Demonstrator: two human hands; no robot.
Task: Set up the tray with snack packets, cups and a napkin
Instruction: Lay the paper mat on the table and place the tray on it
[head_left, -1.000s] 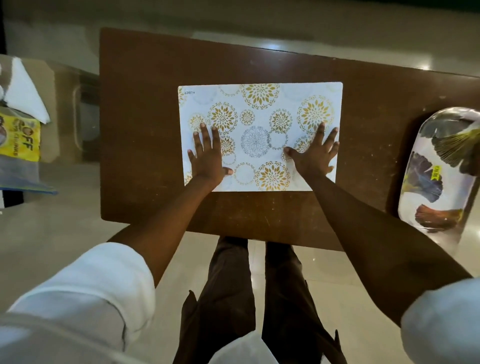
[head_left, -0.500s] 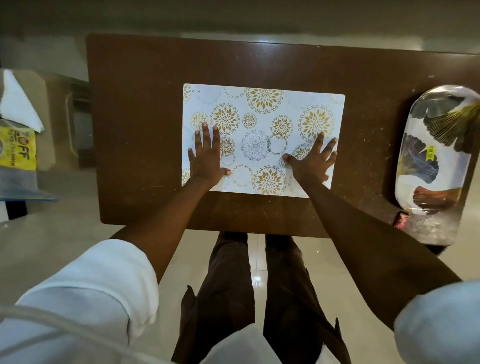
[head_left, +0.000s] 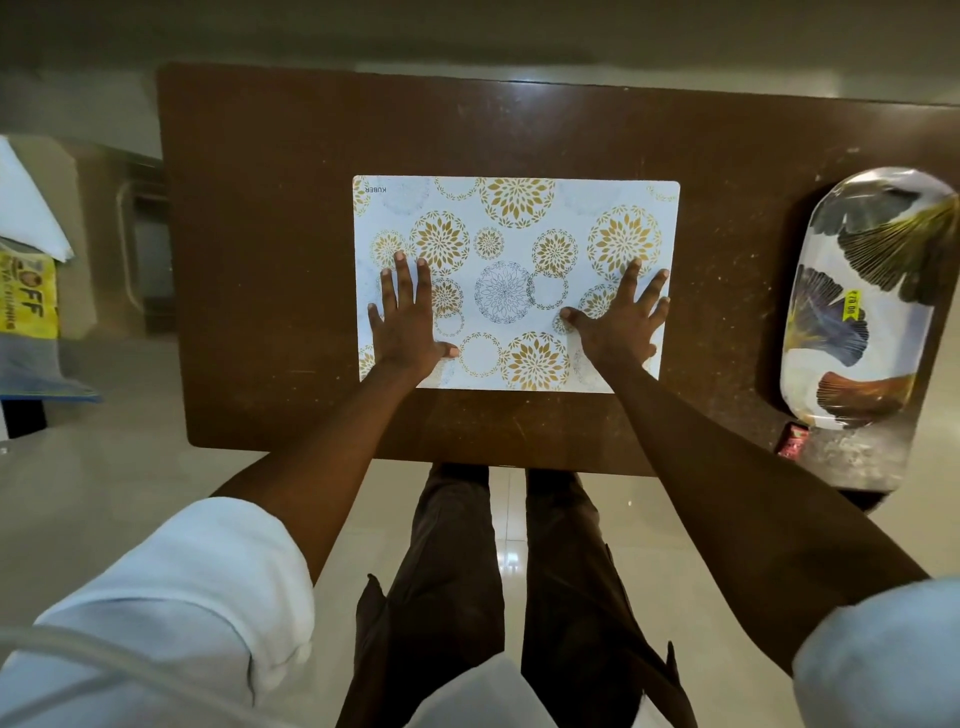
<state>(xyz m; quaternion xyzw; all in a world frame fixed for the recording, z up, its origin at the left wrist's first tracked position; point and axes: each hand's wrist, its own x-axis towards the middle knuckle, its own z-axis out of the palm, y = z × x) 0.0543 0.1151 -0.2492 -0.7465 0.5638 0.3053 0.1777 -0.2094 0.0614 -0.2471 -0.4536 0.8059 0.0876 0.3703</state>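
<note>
A white placemat (head_left: 514, 244) with gold and grey flower rings lies flat in the middle of the brown table (head_left: 260, 260). My left hand (head_left: 408, 322) rests palm down on its near left part, fingers spread. My right hand (head_left: 621, 322) lies flat on its near right part, fingers apart. Neither hand holds anything. An oval tray (head_left: 872, 301) printed with leaves, wrapped in clear film with a yellow price sticker, sits at the table's right end. At the far left, off the table, a white napkin (head_left: 28, 208) lies over a yellow snack packet (head_left: 28, 296).
A small red packet (head_left: 792, 439) peeks out under the tray's near end. A low side stand (head_left: 93, 249) at the left carries the napkin and packets. My legs and the pale tiled floor (head_left: 104, 467) show below the table's near edge.
The view has shifted so the table and placemat sit lower and more centred. Both hands stay flat on the placemat in nearly the same spots.
</note>
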